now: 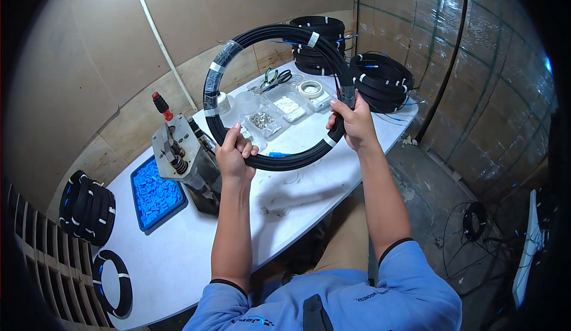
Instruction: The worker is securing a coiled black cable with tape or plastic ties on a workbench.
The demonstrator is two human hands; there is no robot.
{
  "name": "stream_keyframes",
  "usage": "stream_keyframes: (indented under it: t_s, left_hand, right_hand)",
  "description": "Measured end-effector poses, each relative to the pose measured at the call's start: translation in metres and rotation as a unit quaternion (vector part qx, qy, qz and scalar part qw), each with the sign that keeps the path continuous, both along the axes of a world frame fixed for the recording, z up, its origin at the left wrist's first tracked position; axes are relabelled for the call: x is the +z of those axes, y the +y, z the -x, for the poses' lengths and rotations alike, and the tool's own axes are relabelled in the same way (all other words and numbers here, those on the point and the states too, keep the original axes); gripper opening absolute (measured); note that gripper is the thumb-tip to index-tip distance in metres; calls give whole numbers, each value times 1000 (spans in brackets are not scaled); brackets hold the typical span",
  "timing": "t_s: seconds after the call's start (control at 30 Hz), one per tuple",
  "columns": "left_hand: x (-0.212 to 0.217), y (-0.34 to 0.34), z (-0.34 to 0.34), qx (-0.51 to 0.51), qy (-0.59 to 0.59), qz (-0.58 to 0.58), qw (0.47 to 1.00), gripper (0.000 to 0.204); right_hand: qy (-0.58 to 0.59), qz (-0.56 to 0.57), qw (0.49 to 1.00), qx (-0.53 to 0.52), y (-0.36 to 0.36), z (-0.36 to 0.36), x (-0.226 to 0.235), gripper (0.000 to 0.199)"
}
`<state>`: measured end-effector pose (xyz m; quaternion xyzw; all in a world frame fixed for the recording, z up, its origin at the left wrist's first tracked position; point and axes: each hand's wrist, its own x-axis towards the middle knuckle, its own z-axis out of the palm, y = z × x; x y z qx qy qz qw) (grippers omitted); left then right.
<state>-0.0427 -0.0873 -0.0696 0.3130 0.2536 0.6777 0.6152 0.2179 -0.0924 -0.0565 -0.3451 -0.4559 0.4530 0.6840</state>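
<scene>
A large coil of black cable [279, 163] is held up over the table, bound with white tape bands and clear film in places. My left hand [236, 151] is closed round its lower left part. On the lower right side, my right hand [352, 120] grips the same coil, thumb pointing inward. A blue connector [279, 154] shows at the coil's lower inner edge. Through the ring I see clear trays with small metal parts [263, 123] and white pieces [289, 108], along with a roll of tape [310, 89].
A hand press with a red-tipped lever [184, 152] stands left of the coil, beside a blue tray [144, 221] of small blue parts. Stacked cable coils [380, 84] sit at the back right, others [87, 207] at the left. Scissors [276, 79] lie at the back.
</scene>
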Motion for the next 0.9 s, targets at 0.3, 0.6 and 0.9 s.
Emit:
stream_keyframes:
  t_s: [0.3,0.6,0.9]
  left_hand:
    - [8,4,10,1,2,-15,1000,28]
    - [6,3,12,2,10,-18,1000,30]
    - [9,3,16,-39,49,-7,998,29]
  right_hand:
    - [66,-95,984,136,-3,-9,-9,39]
    - [120,-52,985,116,-1,-2,-6,41]
    - [87,34,995,32,0,-2,8,32]
